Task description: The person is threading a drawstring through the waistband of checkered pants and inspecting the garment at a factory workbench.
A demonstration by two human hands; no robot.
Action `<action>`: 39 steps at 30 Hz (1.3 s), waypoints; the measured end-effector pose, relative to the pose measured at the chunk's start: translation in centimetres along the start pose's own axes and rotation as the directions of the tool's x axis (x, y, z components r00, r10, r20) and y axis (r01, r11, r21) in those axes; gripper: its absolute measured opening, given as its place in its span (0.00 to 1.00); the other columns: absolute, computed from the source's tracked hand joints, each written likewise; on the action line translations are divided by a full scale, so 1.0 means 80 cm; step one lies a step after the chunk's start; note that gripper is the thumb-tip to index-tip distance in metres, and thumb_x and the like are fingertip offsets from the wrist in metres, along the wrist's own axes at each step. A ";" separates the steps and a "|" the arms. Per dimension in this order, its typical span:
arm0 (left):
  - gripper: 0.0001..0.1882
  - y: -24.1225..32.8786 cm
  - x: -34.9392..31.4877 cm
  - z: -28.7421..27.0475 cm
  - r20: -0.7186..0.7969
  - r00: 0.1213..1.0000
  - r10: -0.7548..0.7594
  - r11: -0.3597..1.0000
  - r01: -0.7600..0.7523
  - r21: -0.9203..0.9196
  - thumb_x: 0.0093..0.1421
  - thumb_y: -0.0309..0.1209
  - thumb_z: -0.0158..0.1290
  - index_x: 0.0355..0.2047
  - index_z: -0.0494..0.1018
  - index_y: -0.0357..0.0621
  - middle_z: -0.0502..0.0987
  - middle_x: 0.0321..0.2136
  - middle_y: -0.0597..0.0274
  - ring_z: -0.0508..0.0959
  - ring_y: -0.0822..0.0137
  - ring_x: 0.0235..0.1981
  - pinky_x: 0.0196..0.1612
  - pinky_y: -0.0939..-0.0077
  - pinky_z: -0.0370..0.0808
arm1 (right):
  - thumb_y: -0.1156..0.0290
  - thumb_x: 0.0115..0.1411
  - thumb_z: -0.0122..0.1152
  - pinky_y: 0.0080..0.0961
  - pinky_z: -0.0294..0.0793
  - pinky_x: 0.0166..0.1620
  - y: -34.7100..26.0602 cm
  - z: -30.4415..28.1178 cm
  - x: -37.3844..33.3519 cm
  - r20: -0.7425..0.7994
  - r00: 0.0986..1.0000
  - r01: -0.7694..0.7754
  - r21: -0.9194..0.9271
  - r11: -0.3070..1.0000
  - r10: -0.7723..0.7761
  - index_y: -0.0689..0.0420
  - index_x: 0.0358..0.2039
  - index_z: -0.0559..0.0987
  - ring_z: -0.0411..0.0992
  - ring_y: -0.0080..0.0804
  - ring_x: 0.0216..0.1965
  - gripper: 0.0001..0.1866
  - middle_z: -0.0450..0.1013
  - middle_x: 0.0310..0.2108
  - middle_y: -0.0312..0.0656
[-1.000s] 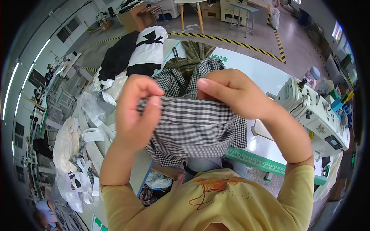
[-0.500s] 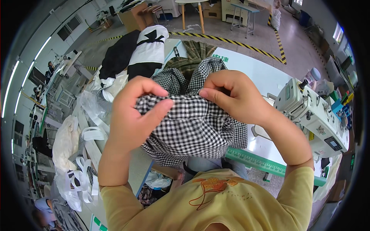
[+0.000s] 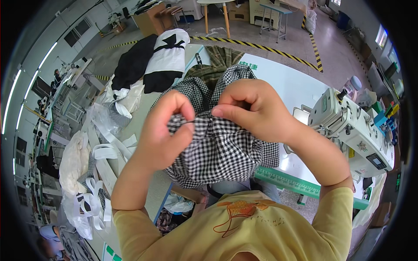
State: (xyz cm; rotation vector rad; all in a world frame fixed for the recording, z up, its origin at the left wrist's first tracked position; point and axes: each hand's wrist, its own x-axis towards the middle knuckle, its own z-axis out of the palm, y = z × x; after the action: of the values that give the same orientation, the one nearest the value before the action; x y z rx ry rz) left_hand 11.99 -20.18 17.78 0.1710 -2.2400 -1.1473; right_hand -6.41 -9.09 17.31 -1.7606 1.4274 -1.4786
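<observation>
A black-and-white gingham garment point(image 3: 222, 152) is held up in front of me, its lower folds hanging over the near table edge. My left hand point(image 3: 167, 132) is closed on its upper edge between thumb and forefinger; a slight blur covers those fingertips. Close by on the right, my right hand point(image 3: 254, 111) pinches the same edge, thumb toward me. Between the two pinches only a short span of cloth shows. Behind the hands, more of the gingham and an olive plaid cloth point(image 3: 224, 56) lie bunched on the table.
A white sewing machine point(image 3: 352, 130) stands at the right, and a green ruler strip point(image 3: 287, 180) runs along the near table edge. Black and white folded garments point(image 3: 167, 56) lie at the back left. White straps point(image 3: 93, 198) and plastic bags hang at the left.
Both hands have come closer together, and the stretch of edge between them is shorter. The right hand has shifted left, and the cloth below now falls in steeper folds.
</observation>
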 end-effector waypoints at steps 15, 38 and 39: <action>0.07 -0.008 -0.003 0.012 -0.149 0.989 0.019 0.997 -0.008 0.072 0.50 0.21 0.51 0.30 0.66 0.37 0.70 0.28 0.61 0.71 0.71 0.31 0.38 0.78 0.68 | 0.63 0.58 0.56 0.32 0.63 0.27 -0.007 -0.022 -0.010 0.289 0.954 -0.028 -0.160 0.987 0.074 0.64 0.22 0.70 0.65 0.39 0.21 0.16 0.64 0.17 0.46; 0.31 -0.033 0.016 -0.228 0.088 0.996 0.009 0.995 -0.017 0.095 0.50 0.61 0.52 0.25 0.69 0.40 0.70 0.25 0.69 0.68 0.78 0.26 0.29 0.84 0.63 | 0.67 0.60 0.55 0.16 0.51 0.22 -0.049 -0.176 -0.042 0.147 0.973 -0.131 -0.284 0.950 0.179 0.62 0.19 0.68 0.52 0.13 0.20 0.15 0.55 0.17 0.26; 0.32 -0.034 0.031 -0.231 0.039 0.998 0.056 0.991 -0.060 0.115 0.52 0.62 0.47 0.25 0.69 0.40 0.69 0.25 0.69 0.68 0.77 0.27 0.30 0.84 0.63 | 0.67 0.60 0.55 0.15 0.52 0.22 -0.046 -0.185 -0.047 0.057 0.988 -0.121 -0.277 0.953 0.142 0.62 0.22 0.71 0.53 0.13 0.20 0.14 0.58 0.18 0.26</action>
State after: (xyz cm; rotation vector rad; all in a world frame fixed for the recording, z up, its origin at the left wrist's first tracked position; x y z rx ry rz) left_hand 20.15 -35.61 24.91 0.1323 -2.3287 -0.9967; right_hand -17.82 -0.35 23.62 -1.8157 1.7401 -1.1784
